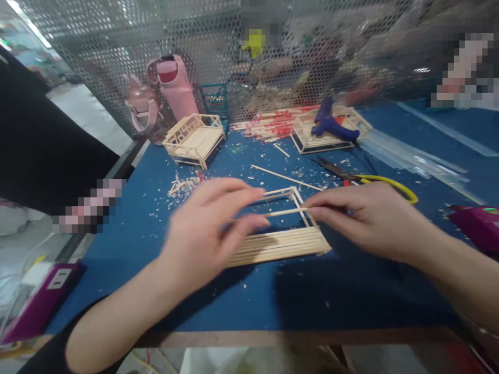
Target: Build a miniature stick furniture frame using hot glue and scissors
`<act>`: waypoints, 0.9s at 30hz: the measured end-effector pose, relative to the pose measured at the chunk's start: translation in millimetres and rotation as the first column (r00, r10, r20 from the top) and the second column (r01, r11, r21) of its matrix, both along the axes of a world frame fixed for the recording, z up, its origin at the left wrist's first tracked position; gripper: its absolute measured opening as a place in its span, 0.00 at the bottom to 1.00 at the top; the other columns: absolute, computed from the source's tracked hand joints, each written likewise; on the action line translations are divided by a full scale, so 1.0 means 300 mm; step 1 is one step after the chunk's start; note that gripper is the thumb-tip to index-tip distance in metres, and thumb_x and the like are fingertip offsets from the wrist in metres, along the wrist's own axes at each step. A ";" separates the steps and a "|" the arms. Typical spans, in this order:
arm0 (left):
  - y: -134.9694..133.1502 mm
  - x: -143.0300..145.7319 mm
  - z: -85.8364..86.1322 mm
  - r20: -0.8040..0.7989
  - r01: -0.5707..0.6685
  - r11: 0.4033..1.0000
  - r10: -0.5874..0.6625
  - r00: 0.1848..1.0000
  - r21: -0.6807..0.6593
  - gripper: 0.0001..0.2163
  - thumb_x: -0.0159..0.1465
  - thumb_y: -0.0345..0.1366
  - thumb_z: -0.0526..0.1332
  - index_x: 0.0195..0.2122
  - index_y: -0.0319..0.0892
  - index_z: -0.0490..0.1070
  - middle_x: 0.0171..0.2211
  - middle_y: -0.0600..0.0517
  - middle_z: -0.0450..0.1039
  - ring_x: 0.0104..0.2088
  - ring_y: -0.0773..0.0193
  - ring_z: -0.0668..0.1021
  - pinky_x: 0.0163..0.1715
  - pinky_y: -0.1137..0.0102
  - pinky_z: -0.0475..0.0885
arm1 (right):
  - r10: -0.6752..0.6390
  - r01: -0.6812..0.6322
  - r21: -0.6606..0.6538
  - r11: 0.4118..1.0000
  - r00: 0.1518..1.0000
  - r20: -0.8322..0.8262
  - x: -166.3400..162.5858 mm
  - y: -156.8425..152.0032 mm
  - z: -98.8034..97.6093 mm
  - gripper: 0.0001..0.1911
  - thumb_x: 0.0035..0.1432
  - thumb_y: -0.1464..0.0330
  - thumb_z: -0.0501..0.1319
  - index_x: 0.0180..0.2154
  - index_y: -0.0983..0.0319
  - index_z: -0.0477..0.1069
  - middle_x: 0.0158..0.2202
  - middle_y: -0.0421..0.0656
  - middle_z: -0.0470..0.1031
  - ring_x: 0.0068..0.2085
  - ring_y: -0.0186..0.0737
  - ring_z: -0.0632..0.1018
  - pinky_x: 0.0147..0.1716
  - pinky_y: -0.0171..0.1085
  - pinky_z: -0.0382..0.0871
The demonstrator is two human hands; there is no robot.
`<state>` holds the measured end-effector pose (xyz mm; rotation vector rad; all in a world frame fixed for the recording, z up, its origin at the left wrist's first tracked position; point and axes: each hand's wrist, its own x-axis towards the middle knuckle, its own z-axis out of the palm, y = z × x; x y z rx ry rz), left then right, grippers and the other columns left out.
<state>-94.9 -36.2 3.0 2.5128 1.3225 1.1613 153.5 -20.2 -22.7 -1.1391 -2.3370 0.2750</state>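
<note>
1. Table edge. The bare wooden edge (273, 337) of the blue table (249, 301) is nearest the camera. A purple box (42, 296) lies at the left margin and a magenta object (475, 223) at the right, both well apart from the hands.

2. Hands. The left hand (202, 228) pinches 1 end of a thin stick (284, 212) between thumb and forefinger, narrow, with the other fingers curled. The right hand (362, 221) pinches the opposite end in the same way. Holding both ends probably keeps the flexible stick straight and level. The left hand is motion-blurred, so its exact contact point is unclear.

3. Workpiece. The thin stick sits just above a stick frame (280, 244) that lies flat on the table between the hands. The frame's near half is a closed panel of parallel sticks and its far half is open. The stick crosses the open half, parallel to the panel.

4. Middle ground. A loose stick (286, 177), yellow-handled cutters (374, 181) and wood offcuts (183, 185) lie just beyond, apparently kept within reach.

5. Far ground. A small wooden bench model (195, 140) stands at the left. A second model (307, 136) carries a blue glue gun (331, 124), with red-tipped sticks (273, 124) between the 2 models. A pink bottle (175, 85) stands against a perforated metal screen (156, 31).
</note>
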 end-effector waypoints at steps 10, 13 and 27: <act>0.020 -0.217 -0.135 0.297 -0.014 0.482 0.563 0.772 -0.876 0.22 0.58 0.58 0.55 0.32 0.42 0.68 0.21 0.57 0.67 0.16 0.72 0.67 0.10 0.80 0.56 | 0.060 -0.068 -0.070 0.995 0.992 -0.108 0.054 0.020 -0.111 0.12 0.61 0.60 0.55 0.29 0.52 0.75 0.24 0.37 0.75 0.22 0.34 0.76 0.15 0.32 0.67; 0.002 -0.205 -0.145 0.353 0.148 0.383 0.548 0.758 -0.912 0.16 0.58 0.52 0.61 0.35 0.44 0.65 0.25 0.57 0.69 0.17 0.73 0.69 0.09 0.82 0.56 | 0.038 -0.048 -0.093 0.995 0.994 -0.104 0.058 0.018 -0.140 0.10 0.61 0.60 0.55 0.31 0.48 0.74 0.23 0.35 0.73 0.19 0.33 0.74 0.12 0.31 0.65; -0.006 -0.204 -0.153 0.236 0.153 0.219 0.432 0.870 -0.964 0.25 0.55 0.44 0.66 0.53 0.47 0.63 0.16 0.62 0.67 0.13 0.74 0.65 0.12 0.81 0.61 | 0.099 -0.134 -0.293 0.947 0.986 -0.132 0.050 0.042 -0.127 0.11 0.60 0.65 0.55 0.33 0.53 0.76 0.30 0.38 0.80 0.29 0.39 0.80 0.21 0.32 0.74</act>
